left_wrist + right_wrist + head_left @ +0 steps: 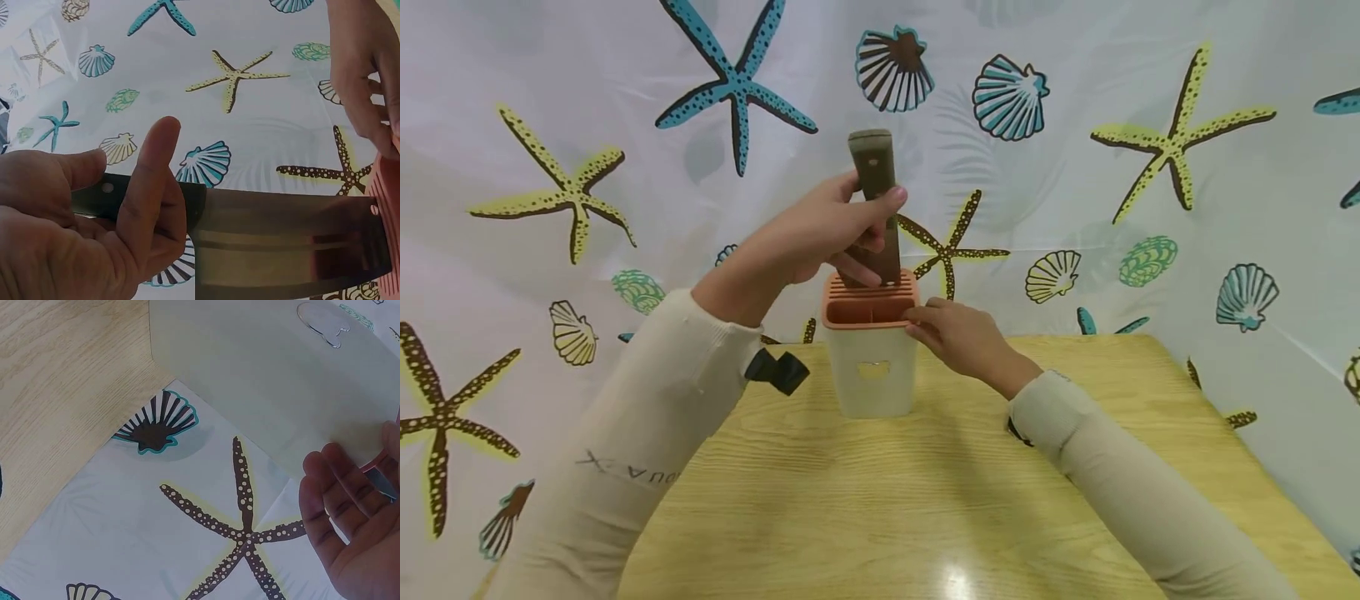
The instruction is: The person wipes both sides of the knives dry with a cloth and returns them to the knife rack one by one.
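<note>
My left hand (835, 221) holds a cleaver (874, 167) by its dark handle (159, 194), handle up and blade down. The broad metal blade (281, 240) reaches the slotted orange top of a white knife holder (872, 379); whether its end is inside a slot I cannot tell. My right hand (958, 333) grips the holder's orange rim at the right corner, its thumb on the near side. From the right wrist view, the fingers (340, 487) lie against the holder's wall. Open compartments face me at the front of the top.
The holder stands upright near the back edge of a wooden table (850, 500). Behind and around the table hangs a white sheet (1045, 183) printed with starfish and shells. A black bow-shaped piece (777, 371) sticks out from the left cuff.
</note>
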{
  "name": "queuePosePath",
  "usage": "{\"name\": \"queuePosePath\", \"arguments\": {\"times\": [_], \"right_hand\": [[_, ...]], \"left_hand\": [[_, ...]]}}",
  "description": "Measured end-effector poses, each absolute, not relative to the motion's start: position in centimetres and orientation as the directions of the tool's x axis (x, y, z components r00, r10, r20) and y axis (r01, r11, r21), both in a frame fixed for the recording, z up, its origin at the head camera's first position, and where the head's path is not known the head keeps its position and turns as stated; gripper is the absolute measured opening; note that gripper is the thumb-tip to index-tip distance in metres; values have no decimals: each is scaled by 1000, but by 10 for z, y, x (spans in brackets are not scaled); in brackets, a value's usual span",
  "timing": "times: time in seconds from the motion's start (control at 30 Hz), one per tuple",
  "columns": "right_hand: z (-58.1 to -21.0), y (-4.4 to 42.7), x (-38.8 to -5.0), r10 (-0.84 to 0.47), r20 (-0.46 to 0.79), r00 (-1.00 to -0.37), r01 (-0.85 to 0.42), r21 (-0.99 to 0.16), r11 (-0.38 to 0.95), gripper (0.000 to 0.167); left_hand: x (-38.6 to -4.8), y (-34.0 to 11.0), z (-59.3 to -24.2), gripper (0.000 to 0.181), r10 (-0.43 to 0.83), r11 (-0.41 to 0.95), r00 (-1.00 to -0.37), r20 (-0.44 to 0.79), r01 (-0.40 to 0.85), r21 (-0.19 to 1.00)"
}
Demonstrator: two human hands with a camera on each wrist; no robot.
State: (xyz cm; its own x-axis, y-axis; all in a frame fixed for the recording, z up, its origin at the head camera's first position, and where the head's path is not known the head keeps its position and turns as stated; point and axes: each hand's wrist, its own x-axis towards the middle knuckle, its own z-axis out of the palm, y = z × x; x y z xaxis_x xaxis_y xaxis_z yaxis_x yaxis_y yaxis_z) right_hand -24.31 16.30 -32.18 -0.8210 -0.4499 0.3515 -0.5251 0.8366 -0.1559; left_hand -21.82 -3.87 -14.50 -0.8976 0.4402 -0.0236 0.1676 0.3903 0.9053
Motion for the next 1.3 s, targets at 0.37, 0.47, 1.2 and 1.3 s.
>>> {"name": "queuePosePath", "arguments": {"times": [0.37, 0.47, 1.2, 1.3], "right_hand": [[-325, 163, -241, -447, 329, -832, -517, -168, 839, 34], [-325, 163, -241, -445, 327, -834, -515, -170, 840, 34], [-320, 163, -242, -443, 303, -844, -504, -164, 848, 36], [-318, 163, -242, -444, 304, -843, -505, -162, 848, 36]], "left_hand": [[-256, -24, -130, 51, 378, 471, -924, -56, 140, 871], [-263, -23, -127, 52, 380, 501, -922, -73, 139, 854], [-285, -15, -122, 49, 367, 624, -915, -169, 107, 774], [-286, -16, -123, 48, 364, 633, -914, -178, 103, 767]]}}
